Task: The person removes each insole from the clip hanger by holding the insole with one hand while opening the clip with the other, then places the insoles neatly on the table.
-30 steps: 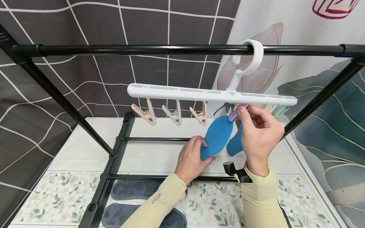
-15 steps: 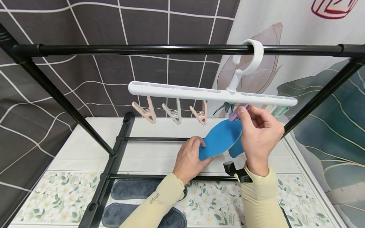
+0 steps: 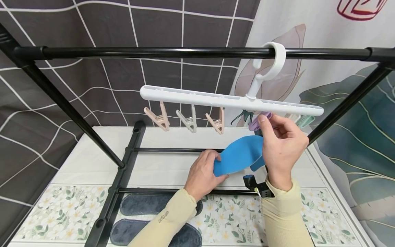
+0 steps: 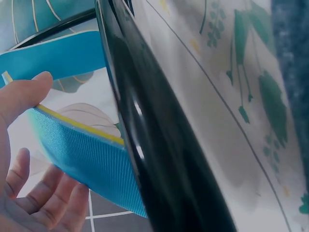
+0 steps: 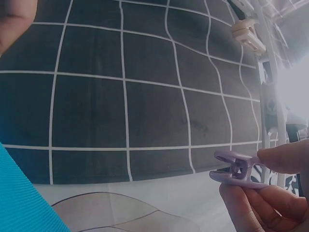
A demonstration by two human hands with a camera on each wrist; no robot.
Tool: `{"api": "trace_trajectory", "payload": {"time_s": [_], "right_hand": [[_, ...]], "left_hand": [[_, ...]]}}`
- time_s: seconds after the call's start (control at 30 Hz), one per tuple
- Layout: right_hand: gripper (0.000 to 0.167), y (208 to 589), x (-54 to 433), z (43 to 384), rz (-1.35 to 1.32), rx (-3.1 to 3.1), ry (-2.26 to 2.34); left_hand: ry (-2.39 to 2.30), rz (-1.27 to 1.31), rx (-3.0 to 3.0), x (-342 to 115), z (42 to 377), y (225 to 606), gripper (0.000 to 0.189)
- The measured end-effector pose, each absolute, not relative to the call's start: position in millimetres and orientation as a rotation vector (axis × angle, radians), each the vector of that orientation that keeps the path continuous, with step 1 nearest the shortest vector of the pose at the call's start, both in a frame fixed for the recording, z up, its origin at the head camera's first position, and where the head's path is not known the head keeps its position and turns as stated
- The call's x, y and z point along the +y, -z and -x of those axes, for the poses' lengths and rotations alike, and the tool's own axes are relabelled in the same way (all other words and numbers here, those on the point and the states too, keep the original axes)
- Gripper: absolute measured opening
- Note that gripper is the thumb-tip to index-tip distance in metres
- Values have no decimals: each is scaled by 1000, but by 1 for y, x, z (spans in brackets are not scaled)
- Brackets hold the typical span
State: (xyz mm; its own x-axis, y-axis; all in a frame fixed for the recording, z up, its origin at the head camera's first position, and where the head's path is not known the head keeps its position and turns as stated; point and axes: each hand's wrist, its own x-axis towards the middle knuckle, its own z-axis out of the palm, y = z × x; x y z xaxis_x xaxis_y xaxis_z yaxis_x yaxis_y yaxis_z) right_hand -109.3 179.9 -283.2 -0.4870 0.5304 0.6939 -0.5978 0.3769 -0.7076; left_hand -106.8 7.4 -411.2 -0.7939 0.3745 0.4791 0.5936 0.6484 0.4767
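Blue insole (image 3: 237,156) sits below the white hanger (image 3: 197,97), its left end gripped between the thumb and fingers of the left hand (image 3: 202,173). Its other end lies beneath the purple clip (image 3: 258,122), apart from it. The right hand (image 3: 284,148) pinches that clip between thumb and fingers, and the right wrist view shows the clip's mouth parted with nothing in it. A second blue piece (image 4: 67,55) shows beyond the insole; what supports it I cannot tell.

Held from one end only, the insole looks pliable enough to bend away if it is pushed up at the clip. Should the right fingers relax too soon, the clip may catch just the rim and let it slip out. Pulling down on the clip could tilt the hanger on the black rail (image 3: 154,52), and a careless sweep could knock the second piece
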Motion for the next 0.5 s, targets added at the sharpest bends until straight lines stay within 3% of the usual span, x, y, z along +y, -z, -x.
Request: {"api": "trace_trajectory", "payload": {"time_s": [0.5], "right_hand": [[13, 284, 182, 108, -62, -1611, -1344]], "left_hand": [[961, 899, -2508, -1, 97, 411, 55]]}}
